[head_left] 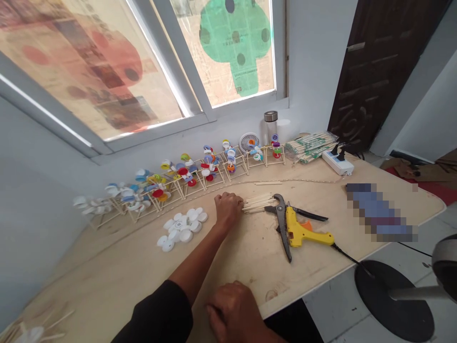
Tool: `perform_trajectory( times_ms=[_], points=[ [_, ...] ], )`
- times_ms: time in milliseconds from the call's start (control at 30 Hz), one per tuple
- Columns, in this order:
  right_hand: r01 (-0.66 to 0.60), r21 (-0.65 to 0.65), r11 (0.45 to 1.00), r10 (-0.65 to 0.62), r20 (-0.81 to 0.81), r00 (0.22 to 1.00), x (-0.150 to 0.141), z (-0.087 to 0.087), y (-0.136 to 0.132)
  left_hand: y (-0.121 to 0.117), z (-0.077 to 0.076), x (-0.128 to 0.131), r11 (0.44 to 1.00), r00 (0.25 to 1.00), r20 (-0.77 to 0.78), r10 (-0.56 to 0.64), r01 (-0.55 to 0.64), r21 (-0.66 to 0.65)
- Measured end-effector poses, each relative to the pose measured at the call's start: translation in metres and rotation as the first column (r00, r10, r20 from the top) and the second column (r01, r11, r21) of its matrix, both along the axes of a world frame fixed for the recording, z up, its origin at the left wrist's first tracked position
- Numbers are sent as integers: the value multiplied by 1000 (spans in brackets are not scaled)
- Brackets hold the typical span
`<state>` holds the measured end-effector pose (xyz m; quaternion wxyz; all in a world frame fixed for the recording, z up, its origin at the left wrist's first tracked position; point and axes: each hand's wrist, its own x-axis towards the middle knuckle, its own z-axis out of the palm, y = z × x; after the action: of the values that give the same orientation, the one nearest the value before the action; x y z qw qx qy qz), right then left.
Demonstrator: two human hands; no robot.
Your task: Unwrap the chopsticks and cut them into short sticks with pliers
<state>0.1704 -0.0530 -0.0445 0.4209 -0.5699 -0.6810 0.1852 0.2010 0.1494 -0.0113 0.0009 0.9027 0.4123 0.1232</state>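
In the head view, we find the left hand (228,209) stretched out over the table (143,286), its curled fingers at the near end of a bundle of sticks (257,203); we cannot tell whether they grip any or only press the ends. The right hand (235,307) rests nearer our body by the table's edge, loosely curled, with nothing visible in it, well apart from the left. The sticks lie just right of the left hand, and their far ends reach the cutter (280,208), so a push to the right could, we judge, jam them against its head or fan them out. The glue gun (296,231) lies between the cutter's spread handles, and dragging one tool might drag the other; its nozzle could burn fingers, if hot, which we cannot tell. Its cord (346,255) drops over the edge to the right of both hands, and a snag there could pull the gun. Left of the left hand we see white caps (186,234), loose enough for the forearm to scatter. Beyond that hand, a string (307,180) and a row of models (210,166) limit its forward reach, with a fan (250,142) and a flask (270,126) behind. Far right of it sit packed sticks (310,146) and a power strip (337,164).
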Motion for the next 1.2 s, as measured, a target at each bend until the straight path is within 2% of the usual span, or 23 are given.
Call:
perform_trajectory(
  times_ms=[500, 667, 933, 1200],
  points=[
    [0, 7, 1000, 0, -27, 1000, 1, 4, -3, -6, -5, -33, 1000, 993, 119, -2, 0, 22],
    [6, -6, 1000, -6, -27, 1000, 0, 5, -4, -14, -6, -25, 998, 992, 119, -52, 47, 45],
    [-17, -13, 1000, 17, -24, 1000, 3, 6, -2, -25, -12, -4, 992, 994, 106, -1, -12, 126],
    [-9, -12, 1000, 8, -46, 999, 2, 8, -3, -25, -11, 5, 994, 994, 103, 40, -50, 95]
  ],
)
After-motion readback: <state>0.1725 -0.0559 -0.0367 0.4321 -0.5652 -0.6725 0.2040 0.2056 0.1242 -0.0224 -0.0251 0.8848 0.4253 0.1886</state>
